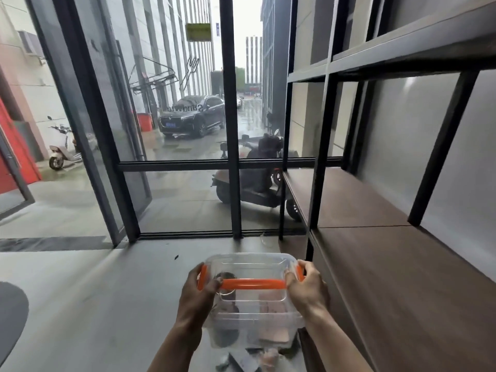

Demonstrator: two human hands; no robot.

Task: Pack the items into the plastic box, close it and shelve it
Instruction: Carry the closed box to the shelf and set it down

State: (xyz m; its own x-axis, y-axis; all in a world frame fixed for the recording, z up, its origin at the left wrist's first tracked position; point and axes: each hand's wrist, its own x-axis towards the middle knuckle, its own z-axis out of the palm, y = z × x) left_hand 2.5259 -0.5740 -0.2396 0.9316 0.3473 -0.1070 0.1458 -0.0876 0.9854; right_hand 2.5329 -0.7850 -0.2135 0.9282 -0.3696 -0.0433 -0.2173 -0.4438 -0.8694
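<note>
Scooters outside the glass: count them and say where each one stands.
2. A white scooter is parked far left by the red wall; a dark scooter stands just behind the window's central post, near the shelf. Others may be hidden behind the frames.

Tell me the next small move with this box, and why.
Probably swing the plastic box right and set it on the brown shelf. The lid looks on, the orange handle lies across it, both hands, left and right, grip its ends, and the shelf beside it is bare.

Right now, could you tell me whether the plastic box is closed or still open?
Closed: the clear lid sits on the plastic box, the orange handle lies across it, and both hands grip its ends.
</note>
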